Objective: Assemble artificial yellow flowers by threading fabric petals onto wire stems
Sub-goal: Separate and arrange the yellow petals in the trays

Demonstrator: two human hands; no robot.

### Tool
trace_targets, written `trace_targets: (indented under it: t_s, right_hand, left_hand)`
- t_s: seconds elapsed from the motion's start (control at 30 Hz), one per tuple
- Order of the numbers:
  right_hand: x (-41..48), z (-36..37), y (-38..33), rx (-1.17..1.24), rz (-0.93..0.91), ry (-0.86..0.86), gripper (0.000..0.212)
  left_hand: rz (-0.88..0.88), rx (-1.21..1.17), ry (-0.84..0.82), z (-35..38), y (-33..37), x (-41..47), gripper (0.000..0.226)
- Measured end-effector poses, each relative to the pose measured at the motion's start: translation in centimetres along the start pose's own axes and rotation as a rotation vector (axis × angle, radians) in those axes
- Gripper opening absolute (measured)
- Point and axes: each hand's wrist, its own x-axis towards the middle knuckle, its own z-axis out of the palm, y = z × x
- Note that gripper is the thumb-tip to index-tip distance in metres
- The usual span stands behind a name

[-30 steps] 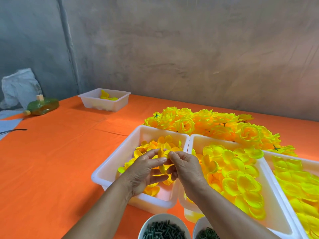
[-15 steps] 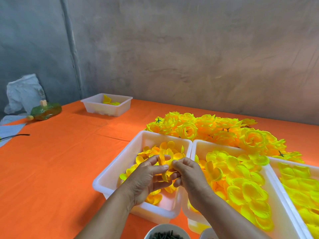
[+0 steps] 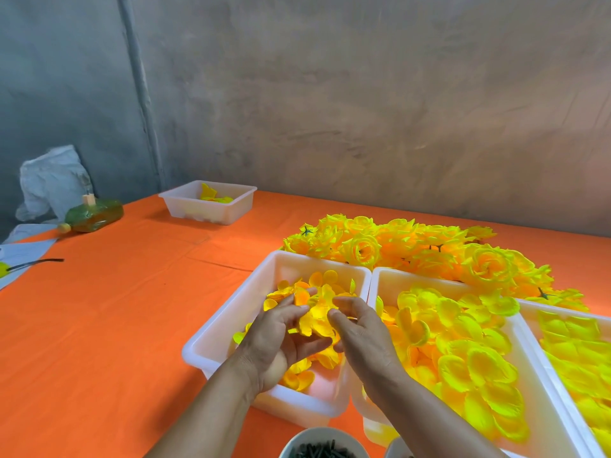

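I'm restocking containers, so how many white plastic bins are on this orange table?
4: the far bin back left; the near-left bin of small petals; the middle bin beside it; the right bin, cut off at the frame edge. More may be hidden.

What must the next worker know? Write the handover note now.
Left hand: holds a petal cluster over the left tray, fingers curled under it.
Right hand: pinches the same cluster from the right.
Parts: small petals in the left tray, larger ones in the middle tray and right tray; dark pieces, likely stems, in the bowl at the near edge.
Done: a pile of finished flowers behind the trays.
Left: finish this flower; no stem shows in the hands. Many petals unused.
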Motion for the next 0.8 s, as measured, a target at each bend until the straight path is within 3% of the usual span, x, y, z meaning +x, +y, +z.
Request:
trace_targets:
  t_s: [0.07, 0.17, 0.43, 0.5, 0.67, 0.8]
  right_hand:
    - [0.18, 0.16, -0.19, -0.017, 0.012, -0.018, 0.031]
    - [0.64, 0.13, -0.37, -0.052, 0.053, -0.04, 0.03]
    - [0.91, -0.04, 0.15, 0.251, 0.114, 0.104, 0.016]
    - [0.89, -0.06, 0.04, 0.298, 0.125, 0.117, 0.015]
    - [0.55, -0.63, -0.65, 0.355, 0.119, -0.008, 0.027]
    - [0.59, -0.72, -0.65, 0.373, 0.138, 0.003, 0.028]
  left_hand:
    - [-0.036, 0.017, -0.055, 0.14, 0.18, -0.25, 0.026]
    - [-0.033, 0.065, -0.022, 0.26, 0.19, -0.44, 0.041]
    - [0.015, 0.119, 0.054, 0.4, -0.02, -0.27, 0.02]
    - [0.033, 0.104, 0.084, 0.34, -0.13, -0.12, 0.027]
    - [0.069, 0.087, 0.131, 0.49, -0.24, -0.08, 0.031]
    - [0.032, 0.047, 0.11, 0.47, -0.04, -0.18, 0.034]
